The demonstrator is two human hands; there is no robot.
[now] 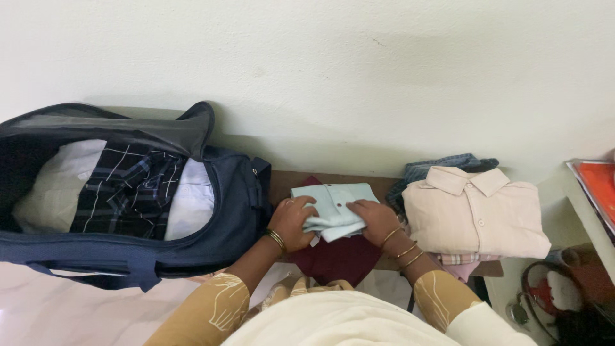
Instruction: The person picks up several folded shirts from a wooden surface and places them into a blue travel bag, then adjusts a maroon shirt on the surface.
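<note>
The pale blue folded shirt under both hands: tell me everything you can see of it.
The pale blue folded shirt looks like light woven cotton, folded into a compact rectangle with its button placket facing up and a small button showing. It lies flat on a maroon garment on the wooden surface, between the open navy bag and the beige shirt stack. The left hand grips its left edge; the right hand presses its right side.

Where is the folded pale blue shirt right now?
In the head view, the pale blue shirt sits centre frame on a maroon garment, held by the left hand and right hand.
</note>
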